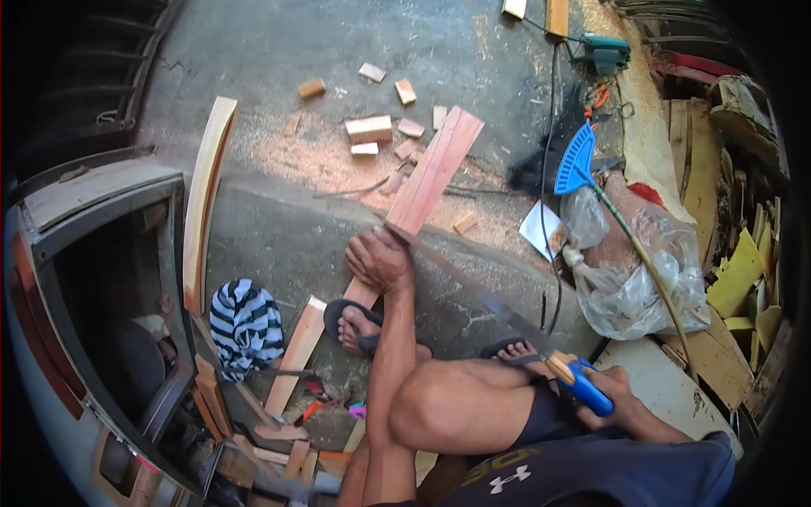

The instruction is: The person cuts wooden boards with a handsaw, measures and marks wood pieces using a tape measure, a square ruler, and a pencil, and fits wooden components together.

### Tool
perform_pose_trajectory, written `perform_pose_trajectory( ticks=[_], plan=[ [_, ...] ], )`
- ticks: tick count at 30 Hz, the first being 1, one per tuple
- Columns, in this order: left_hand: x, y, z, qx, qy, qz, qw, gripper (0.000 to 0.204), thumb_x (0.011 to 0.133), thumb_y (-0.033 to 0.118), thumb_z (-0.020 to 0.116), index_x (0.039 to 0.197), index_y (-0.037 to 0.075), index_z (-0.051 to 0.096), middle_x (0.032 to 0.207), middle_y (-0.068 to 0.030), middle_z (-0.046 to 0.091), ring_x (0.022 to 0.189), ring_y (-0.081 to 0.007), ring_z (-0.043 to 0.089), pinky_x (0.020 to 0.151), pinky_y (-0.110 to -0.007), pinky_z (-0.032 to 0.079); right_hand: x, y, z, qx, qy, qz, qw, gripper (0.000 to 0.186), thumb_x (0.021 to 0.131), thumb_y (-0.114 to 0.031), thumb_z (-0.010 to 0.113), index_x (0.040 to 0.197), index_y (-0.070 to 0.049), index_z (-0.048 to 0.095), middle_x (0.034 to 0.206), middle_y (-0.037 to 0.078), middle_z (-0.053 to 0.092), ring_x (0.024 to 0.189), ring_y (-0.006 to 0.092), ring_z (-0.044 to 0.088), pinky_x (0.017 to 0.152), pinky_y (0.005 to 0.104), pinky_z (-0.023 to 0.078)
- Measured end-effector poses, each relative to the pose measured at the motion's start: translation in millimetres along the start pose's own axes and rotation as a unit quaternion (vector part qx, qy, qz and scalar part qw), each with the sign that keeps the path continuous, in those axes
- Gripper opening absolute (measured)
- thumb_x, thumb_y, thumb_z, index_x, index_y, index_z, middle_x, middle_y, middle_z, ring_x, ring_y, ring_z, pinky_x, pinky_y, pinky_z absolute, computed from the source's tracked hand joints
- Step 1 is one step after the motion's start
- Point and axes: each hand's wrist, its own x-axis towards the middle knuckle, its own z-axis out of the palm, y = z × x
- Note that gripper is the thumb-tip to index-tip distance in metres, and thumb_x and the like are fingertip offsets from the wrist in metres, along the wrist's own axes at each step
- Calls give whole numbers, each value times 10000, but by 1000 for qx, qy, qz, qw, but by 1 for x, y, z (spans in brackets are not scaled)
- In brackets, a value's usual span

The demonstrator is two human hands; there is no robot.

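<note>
A reddish wooden plank [435, 173] slants over the concrete edge, its far end resting among offcuts and sawdust. My left hand [380, 260] grips it from above, fingers curled over its edge. Just beyond those fingers, the blade of a handsaw [498, 304] meets the plank's right edge. At the lower right my right hand [615, 390] is closed round the saw's blue and wooden handle. My sandalled foot [356, 328] presses on the plank's near part, below my left hand. How deep the cut goes is too small to tell.
Several wood blocks [369, 129] lie on the floor beyond. A long board [207, 203] stands left, near a striped cloth [246, 325] and a metal-framed cabinet [182, 245]. To the right are a blue rake [577, 160], plastic bags [642, 296], a cable [551, 135] and a green power tool [606, 53].
</note>
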Motion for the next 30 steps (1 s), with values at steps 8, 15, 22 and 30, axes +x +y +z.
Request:
perform_pose_trajectory(
  ticks=[8, 15, 22, 30],
  plan=[
    [0, -2, 15, -2, 1, 23, 1000, 304, 923, 327, 590, 805, 58, 512, 880, -154, 523, 868, -372, 545, 778, -493, 440, 210, 43, 75, -9, 65, -34, 997, 580, 777, -193, 746, 1336, -89, 628, 767, 165, 686, 555, 343, 661, 549, 437, 539],
    [3, 8, 8, -4, 36, 30, 999, 287, 969, 266, 531, 791, 41, 532, 862, -160, 518, 849, -377, 540, 770, -504, 436, 33, 21, 28, 10, 56, 1, 998, 558, 758, -122, 718, 1299, -20, 628, 977, 146, 758, 692, 317, 739, 608, 362, 604],
    [-10, -20, 18, 12, 7, 17, 1000, 307, 927, 339, 585, 835, 51, 532, 881, -164, 517, 873, -381, 545, 794, -509, 444, 152, 33, 67, 26, 67, -3, 997, 482, 773, -179, 732, 1240, -80, 666, 699, 175, 662, 564, 362, 669, 534, 431, 546],
    [-8, 8, 12, -12, 23, 28, 999, 298, 980, 266, 537, 798, 31, 515, 853, -164, 515, 851, -381, 546, 783, -510, 439, 124, 49, 55, -50, 49, 8, 997, 507, 762, -209, 757, 1240, -62, 673, 954, 180, 730, 659, 334, 720, 556, 403, 560]
  ],
)
